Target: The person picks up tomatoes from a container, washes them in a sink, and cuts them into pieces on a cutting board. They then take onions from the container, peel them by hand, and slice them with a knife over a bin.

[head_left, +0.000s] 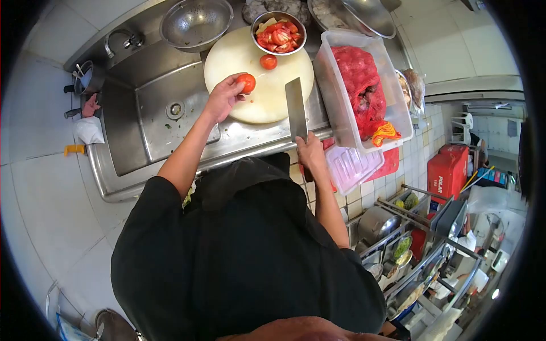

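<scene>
My left hand (226, 98) grips a red tomato (246, 83) over the left part of a round, pale cutting board (244, 57). In my right hand (310, 151) is the handle of a cleaver (296, 109), its broad blade pointing up and away over the board's right edge. Another tomato (268, 61) lies on the board just below a metal bowl (256, 34) at the far edge. Cut tomato pieces (280, 37) fill that bowl. A small red scrap lies on the board near my left fingers.
A steel sink (122, 119) lies to the left, with a colander (196, 25) behind it. Right of the board stands a clear plastic bin (335, 108) holding a red mesh sack (361, 85). Beyond are a pink lid (350, 170), a red cooler (446, 173) and metal shelving with pots.
</scene>
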A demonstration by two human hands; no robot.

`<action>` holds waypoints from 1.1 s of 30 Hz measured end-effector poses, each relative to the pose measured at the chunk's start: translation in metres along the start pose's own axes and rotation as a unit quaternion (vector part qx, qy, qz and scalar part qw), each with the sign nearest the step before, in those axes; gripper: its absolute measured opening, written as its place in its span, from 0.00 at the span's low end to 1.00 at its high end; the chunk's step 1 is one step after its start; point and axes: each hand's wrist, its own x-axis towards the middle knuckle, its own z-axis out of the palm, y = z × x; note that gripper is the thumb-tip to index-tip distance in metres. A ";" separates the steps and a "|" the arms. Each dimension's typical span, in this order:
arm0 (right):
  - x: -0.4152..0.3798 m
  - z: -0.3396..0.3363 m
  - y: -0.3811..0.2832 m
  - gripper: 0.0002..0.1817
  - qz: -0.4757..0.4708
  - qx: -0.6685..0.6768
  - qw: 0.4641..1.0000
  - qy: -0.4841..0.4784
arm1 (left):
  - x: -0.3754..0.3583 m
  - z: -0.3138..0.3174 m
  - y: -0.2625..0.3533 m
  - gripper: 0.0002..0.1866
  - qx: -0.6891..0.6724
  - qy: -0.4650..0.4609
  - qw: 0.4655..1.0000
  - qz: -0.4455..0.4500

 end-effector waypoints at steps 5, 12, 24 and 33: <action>-0.018 0.011 -0.020 0.17 -0.033 0.033 0.999 0.023 | 0.000 0.003 -0.012 0.24 0.508 -0.018 0.833 0.217; -0.031 0.011 -0.066 0.16 -0.064 -0.045 0.997 0.006 | -0.009 0.006 -0.025 0.20 0.558 -0.015 0.777 0.291; -0.017 0.025 -0.062 0.12 -0.125 -0.088 0.988 -0.010 | -0.010 0.015 -0.026 0.17 0.571 0.012 0.767 0.293; -0.023 0.042 -0.043 0.15 -0.106 -0.127 0.985 -0.045 | -0.013 0.006 -0.024 0.14 0.548 0.048 0.771 0.321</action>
